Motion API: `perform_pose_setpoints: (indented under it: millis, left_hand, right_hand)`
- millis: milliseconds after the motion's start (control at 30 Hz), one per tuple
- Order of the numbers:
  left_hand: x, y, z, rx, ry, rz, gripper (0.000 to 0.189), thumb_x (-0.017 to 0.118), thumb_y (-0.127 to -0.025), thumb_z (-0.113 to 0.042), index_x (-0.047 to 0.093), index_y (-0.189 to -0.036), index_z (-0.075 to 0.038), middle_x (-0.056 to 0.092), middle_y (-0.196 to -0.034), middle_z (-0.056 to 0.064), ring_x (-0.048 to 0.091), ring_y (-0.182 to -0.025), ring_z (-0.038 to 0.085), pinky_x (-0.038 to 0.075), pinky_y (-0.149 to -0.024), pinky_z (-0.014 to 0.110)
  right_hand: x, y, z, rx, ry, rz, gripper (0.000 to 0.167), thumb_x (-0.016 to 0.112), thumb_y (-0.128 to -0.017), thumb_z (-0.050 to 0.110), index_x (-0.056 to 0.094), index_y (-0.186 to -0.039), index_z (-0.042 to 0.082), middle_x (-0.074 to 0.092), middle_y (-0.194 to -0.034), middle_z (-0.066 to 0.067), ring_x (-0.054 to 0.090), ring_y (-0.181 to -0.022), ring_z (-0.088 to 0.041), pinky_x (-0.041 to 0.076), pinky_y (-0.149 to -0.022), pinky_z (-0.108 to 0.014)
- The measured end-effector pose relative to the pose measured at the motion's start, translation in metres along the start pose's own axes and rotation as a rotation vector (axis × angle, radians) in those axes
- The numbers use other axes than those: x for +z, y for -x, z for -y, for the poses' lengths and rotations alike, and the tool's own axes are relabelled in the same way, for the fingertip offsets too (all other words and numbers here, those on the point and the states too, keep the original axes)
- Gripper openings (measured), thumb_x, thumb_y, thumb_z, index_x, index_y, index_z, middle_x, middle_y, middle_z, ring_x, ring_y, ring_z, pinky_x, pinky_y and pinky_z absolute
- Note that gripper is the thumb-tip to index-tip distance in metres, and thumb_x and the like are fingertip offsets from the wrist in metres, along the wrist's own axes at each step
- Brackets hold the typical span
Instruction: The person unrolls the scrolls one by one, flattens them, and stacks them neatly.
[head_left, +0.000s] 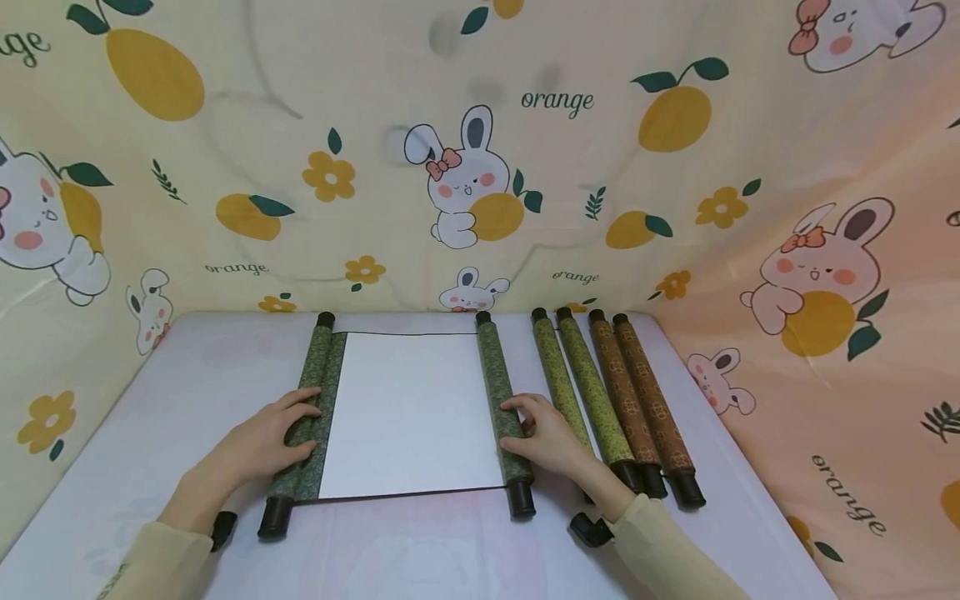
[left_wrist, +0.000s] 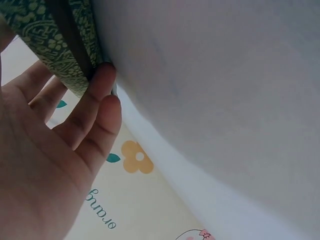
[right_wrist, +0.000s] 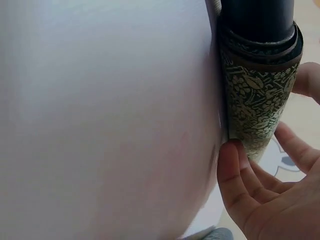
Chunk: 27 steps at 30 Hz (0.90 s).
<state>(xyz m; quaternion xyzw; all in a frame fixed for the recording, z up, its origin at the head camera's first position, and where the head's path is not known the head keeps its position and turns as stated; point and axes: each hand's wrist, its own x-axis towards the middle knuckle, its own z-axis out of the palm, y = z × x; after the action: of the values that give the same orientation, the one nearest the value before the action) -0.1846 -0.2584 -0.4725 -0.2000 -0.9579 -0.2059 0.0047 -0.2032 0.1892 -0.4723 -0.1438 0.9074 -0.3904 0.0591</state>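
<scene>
A hanging scroll lies partly unrolled on the table, its blank white sheet (head_left: 416, 417) spread between two dark green patterned rolls with black end knobs. My left hand (head_left: 258, 437) grips the left roll (head_left: 318, 354), fingers over its far side and thumb on the near side. In the left wrist view, fingertips (left_wrist: 104, 75) press against the green cloth beside a dark strip. With my right hand (head_left: 551, 437) I hold the right roll (head_left: 492, 354) between thumb and fingers. The right wrist view shows this roll (right_wrist: 257, 100) wound in layers around its black knob (right_wrist: 257, 20).
Right of the open scroll lie two yellow-green rolled scrolls (head_left: 592, 392) and two brown ones (head_left: 656, 400), side by side. A white cloth covers the table (head_left: 420, 550). Behind it hangs a patterned curtain (head_left: 360, 100) with rabbits and oranges.
</scene>
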Motion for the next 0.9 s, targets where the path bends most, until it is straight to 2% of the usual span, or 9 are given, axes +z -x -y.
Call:
perform_pose_setpoints:
  millis: [200,467,567,700,767,900]
  left_hand:
    - [0.001,0.001,0.001,-0.002,0.01,-0.004,0.042,0.078,-0.089,-0.021,0.069,-0.126,-0.003,0.046,-0.156,0.019,0.052,-0.132,0.051,0.049,-0.098,0.064]
    - [-0.003,0.002,0.004,-0.016,0.001,-0.004,0.043,0.076,-0.089,-0.018,0.068,-0.128,-0.002,0.045,-0.157,0.019,0.053,-0.131,0.053,0.051,-0.094,0.065]
    - [-0.005,0.003,0.005,-0.018,0.001,-0.001,0.042,0.076,-0.089,-0.018,0.068,-0.128,-0.002,0.044,-0.157,0.019,0.053,-0.13,0.053,0.052,-0.093,0.064]
    - [-0.005,0.003,0.007,-0.023,0.0,0.006,0.042,0.075,-0.089,-0.018,0.068,-0.127,-0.002,0.045,-0.157,0.019,0.053,-0.13,0.053,0.052,-0.093,0.064]
    - [-0.005,0.004,0.008,-0.028,-0.004,0.008,0.042,0.075,-0.089,-0.018,0.068,-0.127,-0.002,0.045,-0.157,0.02,0.053,-0.13,0.053,0.051,-0.093,0.065]
    - [-0.006,0.006,0.011,-0.036,-0.011,0.005,0.042,0.075,-0.088,-0.017,0.068,-0.127,-0.002,0.044,-0.157,0.02,0.053,-0.13,0.053,0.051,-0.093,0.065]
  right_hand:
    - [-0.001,0.002,-0.003,0.005,-0.012,0.018,0.043,0.076,-0.094,0.015,0.066,-0.135,0.018,0.048,-0.151,-0.013,0.053,-0.093,-0.018,0.047,-0.072,-0.035]
    - [-0.002,0.003,-0.003,-0.002,0.014,0.035,0.044,0.067,-0.095,0.011,0.068,-0.139,0.02,0.042,-0.156,-0.02,0.053,-0.091,-0.017,0.045,-0.073,-0.037]
    - [-0.002,0.003,-0.002,0.001,0.023,0.03,0.043,0.073,-0.095,0.018,0.068,-0.137,0.019,0.046,-0.153,-0.018,0.053,-0.091,-0.017,0.046,-0.074,-0.037]
    - [-0.001,0.003,-0.001,0.019,0.02,0.014,0.052,0.086,-0.087,0.029,0.067,-0.134,0.018,0.054,-0.142,-0.012,0.053,-0.089,-0.017,0.046,-0.073,-0.036]
    - [-0.001,0.003,-0.001,0.029,0.013,0.005,0.054,0.088,-0.085,0.029,0.066,-0.133,0.018,0.056,-0.137,-0.011,0.053,-0.088,-0.017,0.046,-0.072,-0.035]
    - [-0.001,0.003,-0.003,0.024,0.002,-0.007,0.05,0.085,-0.087,0.021,0.065,-0.133,0.017,0.054,-0.14,-0.012,0.053,-0.088,-0.017,0.046,-0.071,-0.035]
